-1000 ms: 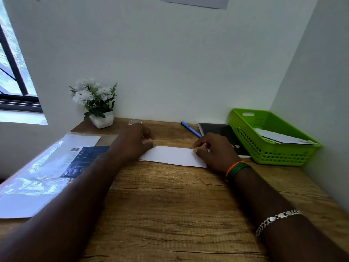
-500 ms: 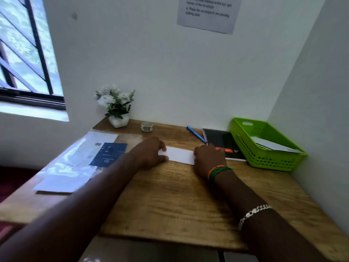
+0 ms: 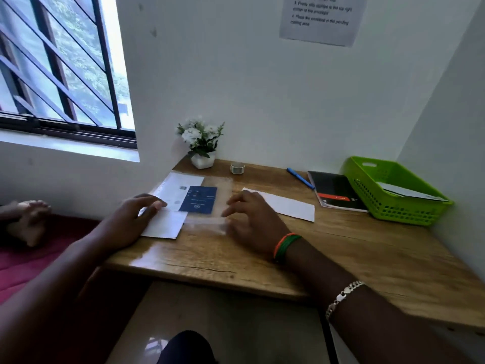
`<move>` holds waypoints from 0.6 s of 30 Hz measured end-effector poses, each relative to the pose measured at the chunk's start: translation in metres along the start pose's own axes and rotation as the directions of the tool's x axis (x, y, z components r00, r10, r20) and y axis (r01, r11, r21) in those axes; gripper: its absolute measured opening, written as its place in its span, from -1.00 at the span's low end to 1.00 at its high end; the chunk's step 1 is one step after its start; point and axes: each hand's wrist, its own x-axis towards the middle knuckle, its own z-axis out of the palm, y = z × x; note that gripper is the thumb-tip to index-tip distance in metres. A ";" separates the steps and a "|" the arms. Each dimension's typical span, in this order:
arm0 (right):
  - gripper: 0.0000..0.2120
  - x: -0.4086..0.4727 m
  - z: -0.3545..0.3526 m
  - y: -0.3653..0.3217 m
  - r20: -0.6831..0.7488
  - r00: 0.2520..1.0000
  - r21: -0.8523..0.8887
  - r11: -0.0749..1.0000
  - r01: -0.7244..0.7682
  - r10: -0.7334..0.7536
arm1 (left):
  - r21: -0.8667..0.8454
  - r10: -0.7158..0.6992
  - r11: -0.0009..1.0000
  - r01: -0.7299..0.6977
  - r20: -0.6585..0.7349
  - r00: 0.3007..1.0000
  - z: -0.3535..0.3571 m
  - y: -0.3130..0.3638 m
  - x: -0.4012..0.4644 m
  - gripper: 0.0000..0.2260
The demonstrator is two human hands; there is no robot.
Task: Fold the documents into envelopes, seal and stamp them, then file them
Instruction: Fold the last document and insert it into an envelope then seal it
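A folded white document (image 3: 286, 206) lies flat on the wooden desk (image 3: 341, 253), with neither hand on it. To its left sits a clear plastic pack of envelopes (image 3: 183, 190) with a blue card inside. My left hand (image 3: 131, 222) lies on the pack's near left end, thumb and fingers pinching it where a white envelope (image 3: 164, 225) shows. My right hand (image 3: 252, 222) is at the pack's right edge, fingers spread and touching the plastic, blurred by motion. A small roll of stamps or tape (image 3: 237, 168) stands behind the pack.
A green basket (image 3: 393, 206) holding an envelope stands at the right by the side wall. A black notebook (image 3: 336, 191) and a blue pen (image 3: 300, 178) lie beside it. A potted white flower (image 3: 202, 145) is at the back. An instruction sheet (image 3: 320, 19) hangs on the wall.
Both hands left the folded document and moved left to the plastic pack of envelopes. The view swung left and pulled back, so the desk's front edge shows.
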 end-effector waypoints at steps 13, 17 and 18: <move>-0.62 0.013 0.063 -0.093 0.070 0.977 -0.195 0.958 0.213 -0.203 | -0.227 -0.173 0.960 0.163 -0.026 0.985 0.002 0.002 0.002 -0.40; -0.64 0.006 0.057 -0.097 0.048 0.970 -0.115 0.963 0.242 -0.238 | -0.313 -0.192 0.934 0.171 -0.038 0.981 0.002 0.002 0.004 -0.39; -0.65 0.006 0.057 -0.099 0.026 0.970 -0.085 0.966 0.244 -0.243 | -0.323 -0.192 0.931 0.172 -0.034 0.981 0.002 0.001 0.004 -0.40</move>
